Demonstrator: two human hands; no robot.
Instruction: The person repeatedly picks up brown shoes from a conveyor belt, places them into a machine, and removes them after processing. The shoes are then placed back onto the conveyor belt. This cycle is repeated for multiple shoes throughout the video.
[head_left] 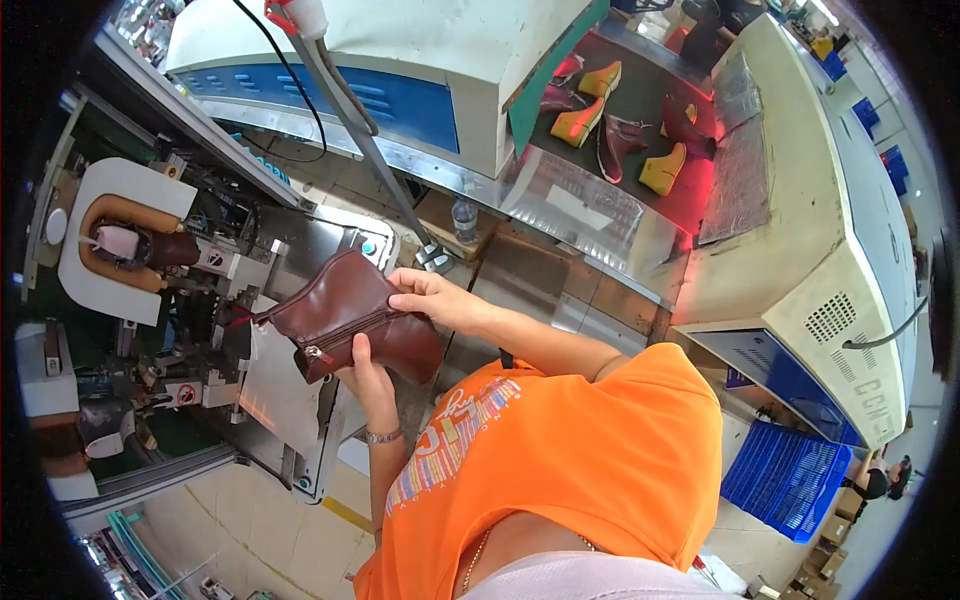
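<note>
A brown leather boot upper (340, 295) with a zipper along its side is held up in front of me at centre left. My left hand (370, 385), with a watch on its wrist, grips the near side, thumb lying on the leather below the zipper. My right hand (432, 298) pinches the upper's right edge, its thumb on top. The fingers behind the leather are hidden. Under and left of the upper is a machine's metal plate (285, 395). Farther left, a white U-shaped pad (85, 235) with a tan lining surrounds another brown piece.
A conveyor (630, 160) at the back right carries yellow shoe lasts (662, 170) and brown uppers under red light, beside a cream machine housing (800, 260). A grey pole (375, 150) rises beyond my hands, near a plastic bottle (465, 220). Blue crates (785, 478) stand lower right.
</note>
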